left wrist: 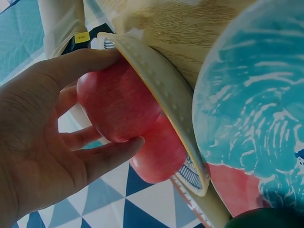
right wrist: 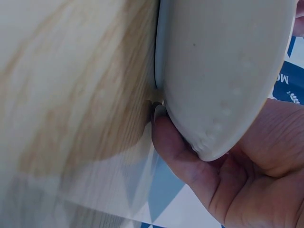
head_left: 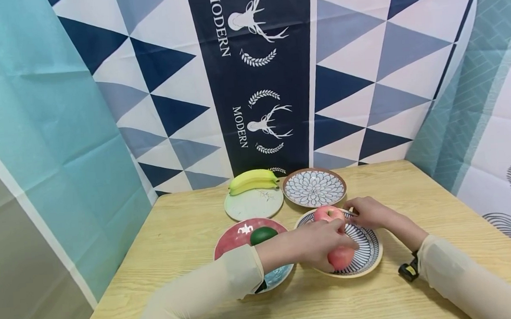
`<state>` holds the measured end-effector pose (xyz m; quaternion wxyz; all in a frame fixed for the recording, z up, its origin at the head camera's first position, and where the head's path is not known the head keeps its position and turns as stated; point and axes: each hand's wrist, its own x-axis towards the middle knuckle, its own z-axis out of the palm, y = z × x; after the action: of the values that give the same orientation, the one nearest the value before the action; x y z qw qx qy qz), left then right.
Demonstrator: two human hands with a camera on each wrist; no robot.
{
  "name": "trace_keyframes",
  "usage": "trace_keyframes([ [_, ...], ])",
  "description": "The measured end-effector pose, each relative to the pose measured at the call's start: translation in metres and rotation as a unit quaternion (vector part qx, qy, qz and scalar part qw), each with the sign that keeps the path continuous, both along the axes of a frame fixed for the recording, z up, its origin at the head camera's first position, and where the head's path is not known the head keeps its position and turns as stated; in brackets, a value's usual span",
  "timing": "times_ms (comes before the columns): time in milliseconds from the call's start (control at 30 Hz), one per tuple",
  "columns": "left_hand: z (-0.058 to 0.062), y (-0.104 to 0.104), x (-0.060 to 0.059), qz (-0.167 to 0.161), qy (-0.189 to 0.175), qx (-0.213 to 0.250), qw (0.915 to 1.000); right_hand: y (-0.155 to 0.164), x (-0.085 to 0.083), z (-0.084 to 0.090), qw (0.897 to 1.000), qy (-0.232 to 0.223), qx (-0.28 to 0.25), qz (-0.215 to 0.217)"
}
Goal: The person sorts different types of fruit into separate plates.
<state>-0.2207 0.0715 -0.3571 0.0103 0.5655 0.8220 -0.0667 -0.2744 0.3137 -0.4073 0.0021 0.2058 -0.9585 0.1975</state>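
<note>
Gripping apple (head_left: 341, 257), left hand (head_left: 316, 245) curled

A light wooden table (head_left: 413, 190) with a pale grain stands in a corner hung with cloth: behind it a navy, grey and white triangle-patterned backdrop (head_left: 364, 76) with white deer heads, a teal sheet (head_left: 41, 117) at left, a teal-and-white printed curtain (head_left: 495, 94) at right.

Red apples (head_left: 341, 257) sit on a blue-striped plate (head_left: 370, 248); at ten o'clock, yellow bananas (head_left: 253, 180) on a pale plate (head_left: 253, 205); beside them, a blue petal-patterned plate (head_left: 314, 187).
</note>
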Motion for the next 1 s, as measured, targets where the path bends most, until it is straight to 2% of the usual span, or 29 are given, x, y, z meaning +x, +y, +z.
trace_keyframes([
  [267, -0.0009, 0.0007, -0.0009, -0.003, 0.010, -0.001, 0.9999, -0.0006, 0.0012, 0.0025, 1.000, 0.002, 0.003, -0.004],
  [433, -0.0007, 0.0012, 0.0003, 0.009, 0.014, -0.012, 0.9998, -0.0013, 0.0020, 0.0025, 1.000, -0.008, 0.004, -0.011],
  [667, 0.0042, 0.0029, 0.0011, 0.008, 0.044, -0.028, 0.9986, -0.0018, 0.0027, 0.0024, 1.000, -0.009, 0.009, -0.013],
  [1000, 0.0066, 0.0005, 0.0005, 0.007, 0.046, -0.028, 0.9985, -0.0016, 0.0028, 0.0015, 1.000, -0.007, 0.005, -0.009],
])
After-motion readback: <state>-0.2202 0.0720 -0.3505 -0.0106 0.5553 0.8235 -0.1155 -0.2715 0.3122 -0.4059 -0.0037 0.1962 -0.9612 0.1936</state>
